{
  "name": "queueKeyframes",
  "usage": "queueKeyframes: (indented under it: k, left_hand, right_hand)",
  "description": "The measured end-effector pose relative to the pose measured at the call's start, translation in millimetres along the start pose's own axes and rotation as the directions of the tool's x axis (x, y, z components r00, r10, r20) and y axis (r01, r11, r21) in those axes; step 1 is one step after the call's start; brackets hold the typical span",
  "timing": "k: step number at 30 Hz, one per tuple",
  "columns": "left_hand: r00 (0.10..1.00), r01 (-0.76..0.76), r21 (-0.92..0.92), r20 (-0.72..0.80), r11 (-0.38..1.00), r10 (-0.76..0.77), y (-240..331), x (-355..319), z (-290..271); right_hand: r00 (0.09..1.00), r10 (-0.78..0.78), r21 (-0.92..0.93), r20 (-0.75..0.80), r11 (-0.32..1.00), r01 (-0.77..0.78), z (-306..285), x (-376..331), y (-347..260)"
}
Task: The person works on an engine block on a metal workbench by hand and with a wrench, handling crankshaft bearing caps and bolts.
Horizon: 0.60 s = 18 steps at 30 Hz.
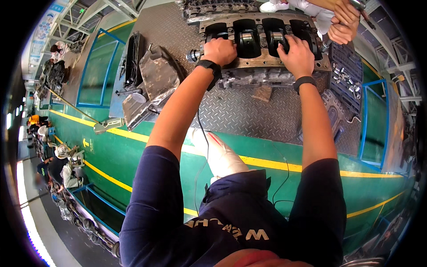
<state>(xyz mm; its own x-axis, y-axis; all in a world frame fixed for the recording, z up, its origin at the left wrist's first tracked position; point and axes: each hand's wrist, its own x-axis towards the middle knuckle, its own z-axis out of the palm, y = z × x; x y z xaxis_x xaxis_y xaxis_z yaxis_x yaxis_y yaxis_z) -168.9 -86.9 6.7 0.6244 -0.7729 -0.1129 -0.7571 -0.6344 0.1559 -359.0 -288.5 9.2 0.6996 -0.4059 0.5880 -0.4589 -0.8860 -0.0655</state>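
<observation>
An engine block (253, 63) lies with its open side up, showing a crankshaft (247, 38) inside dark bays. My left hand (219, 51) rests over the block's left end, its fingers curled down on the metal and partly hidden. Further right, my right hand (297, 55) grips the block's near edge, with thumb and fingers reaching into a bay. A splined shaft end (193, 55) sticks out beside my left wrist. At the top right, a co-worker's hands (344, 24) clasp a long-handled wrench (358, 5) beside the block.
The block stands on a checker-plate bench (249, 116). Left of it are a dirty oil pan (158, 73) and a black tray part (134, 58). A blue tray (344, 84) holds small metal parts on the right. Another engine part (218, 9) sits behind; cables hang before me.
</observation>
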Motion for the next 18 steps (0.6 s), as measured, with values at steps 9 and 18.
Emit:
queueKeyframes:
  k: [9, 18]
  left_hand:
    - [0.975, 0.195, -0.086, -0.091, 0.977, -0.202, 16, 1, 10]
    - [0.986, 0.133, -0.032, -0.094, 0.991, -0.136, 10, 0, 5]
  right_hand:
    - [1.0, 0.015, 0.013, 0.0, 1.0, -0.015, -4, 2, -3]
    - [0.998, 0.027, 0.005, 0.056, 1.0, -0.028, -9, 2, -6]
